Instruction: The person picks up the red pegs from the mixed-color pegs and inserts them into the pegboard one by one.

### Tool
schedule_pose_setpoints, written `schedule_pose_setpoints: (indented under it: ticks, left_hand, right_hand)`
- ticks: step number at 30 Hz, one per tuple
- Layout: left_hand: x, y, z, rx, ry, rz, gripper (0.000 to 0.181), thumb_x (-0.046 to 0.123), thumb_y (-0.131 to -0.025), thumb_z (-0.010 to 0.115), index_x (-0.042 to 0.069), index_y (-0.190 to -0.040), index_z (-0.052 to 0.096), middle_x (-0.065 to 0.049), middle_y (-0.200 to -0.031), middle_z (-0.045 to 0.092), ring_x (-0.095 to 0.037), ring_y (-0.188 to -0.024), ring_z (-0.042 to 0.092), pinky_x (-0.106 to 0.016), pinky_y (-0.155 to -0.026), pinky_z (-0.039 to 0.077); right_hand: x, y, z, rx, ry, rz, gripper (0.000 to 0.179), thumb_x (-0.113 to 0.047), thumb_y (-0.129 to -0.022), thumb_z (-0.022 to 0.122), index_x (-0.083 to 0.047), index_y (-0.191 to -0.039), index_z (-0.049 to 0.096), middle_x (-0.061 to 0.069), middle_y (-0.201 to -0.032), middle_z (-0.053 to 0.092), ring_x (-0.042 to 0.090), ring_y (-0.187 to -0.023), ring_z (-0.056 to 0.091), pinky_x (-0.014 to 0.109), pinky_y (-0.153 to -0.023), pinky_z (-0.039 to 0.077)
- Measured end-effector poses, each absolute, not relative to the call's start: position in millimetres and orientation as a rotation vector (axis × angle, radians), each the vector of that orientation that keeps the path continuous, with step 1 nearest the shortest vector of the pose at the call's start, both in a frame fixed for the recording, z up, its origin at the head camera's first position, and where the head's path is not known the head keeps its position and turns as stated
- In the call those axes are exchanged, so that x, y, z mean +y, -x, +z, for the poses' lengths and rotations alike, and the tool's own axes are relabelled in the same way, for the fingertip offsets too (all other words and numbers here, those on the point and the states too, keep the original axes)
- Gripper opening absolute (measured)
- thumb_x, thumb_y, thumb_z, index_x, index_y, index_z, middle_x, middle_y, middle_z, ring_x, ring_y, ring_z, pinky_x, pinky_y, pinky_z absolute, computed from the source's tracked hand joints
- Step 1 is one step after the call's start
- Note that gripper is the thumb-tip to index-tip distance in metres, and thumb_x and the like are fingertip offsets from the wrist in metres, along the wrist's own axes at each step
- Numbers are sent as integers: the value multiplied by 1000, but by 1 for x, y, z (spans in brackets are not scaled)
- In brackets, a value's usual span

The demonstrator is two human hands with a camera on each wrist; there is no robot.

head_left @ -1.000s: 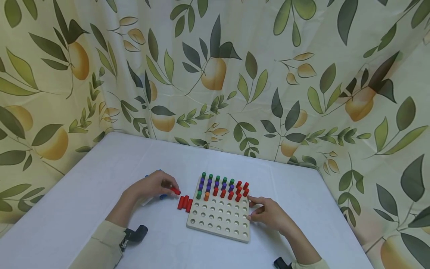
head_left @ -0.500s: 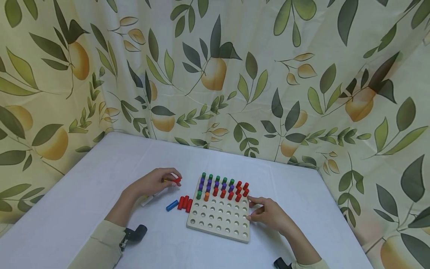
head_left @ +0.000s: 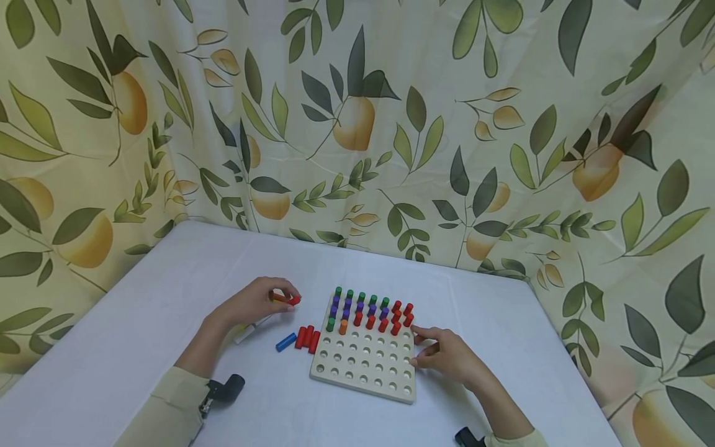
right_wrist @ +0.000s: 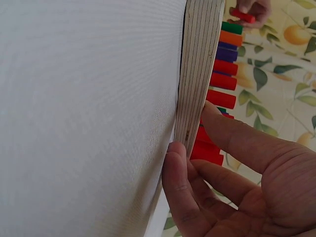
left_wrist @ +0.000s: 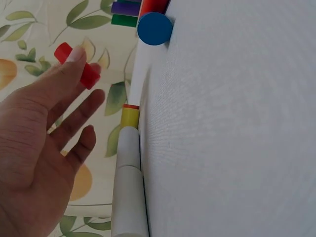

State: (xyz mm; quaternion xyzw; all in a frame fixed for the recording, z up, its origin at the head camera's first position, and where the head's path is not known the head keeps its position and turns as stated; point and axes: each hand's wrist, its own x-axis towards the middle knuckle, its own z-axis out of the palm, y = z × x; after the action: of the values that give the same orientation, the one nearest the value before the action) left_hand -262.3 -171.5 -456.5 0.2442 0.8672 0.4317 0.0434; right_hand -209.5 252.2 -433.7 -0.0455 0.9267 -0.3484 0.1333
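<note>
Evidently one red peg in hand, with the pegboard steadied.
Left hand [head_left: 258,303]: thumb and fingertip pinch a red peg [left_wrist: 90,77] by its middle, both ends exposed, likely for easy turning; remaining fingers apart, above the cloth [head_left: 212,261]. Right hand [head_left: 449,355]: thumb and bent fingers grip the pegboard [head_left: 372,374] at its right edge, presumably against sliding. Standing pegs: far rows, nearer holes vacant. Loose stock, left of board: three red pegs [head_left: 308,336], blue peg [head_left: 286,342], yellow peg [left_wrist: 129,119] and white pegs [left_wrist: 129,197], lying within the left hand's apparent reach.
</note>
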Motion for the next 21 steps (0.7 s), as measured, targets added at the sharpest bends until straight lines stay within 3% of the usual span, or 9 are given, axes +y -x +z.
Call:
schedule_pose_setpoints:
  ticks: [6, 21]
  left_hand:
    - [-171, 263, -455, 2698, -807, 1301, 23, 12, -91, 81, 17, -114, 79, 12, -104, 70, -18, -100, 60, -37, -84, 51]
    - [-154, 267, -441, 2665, -901, 1288, 24, 17, -92, 81, 10, -115, 78, 14, -102, 73, -16, -98, 61, -37, -83, 48]
  right_hand:
    - [252, 209, -434, 2692, 142, -1013, 68, -15, -79, 91, -3, -140, 64, 0, -108, 67, 18, -81, 58, 34, -68, 51]
    - [252, 207, -432, 2696, 140, -1009, 68, -15, -79, 91, -5, -141, 64, 0, -108, 67, 18, -81, 58, 33, -68, 51]
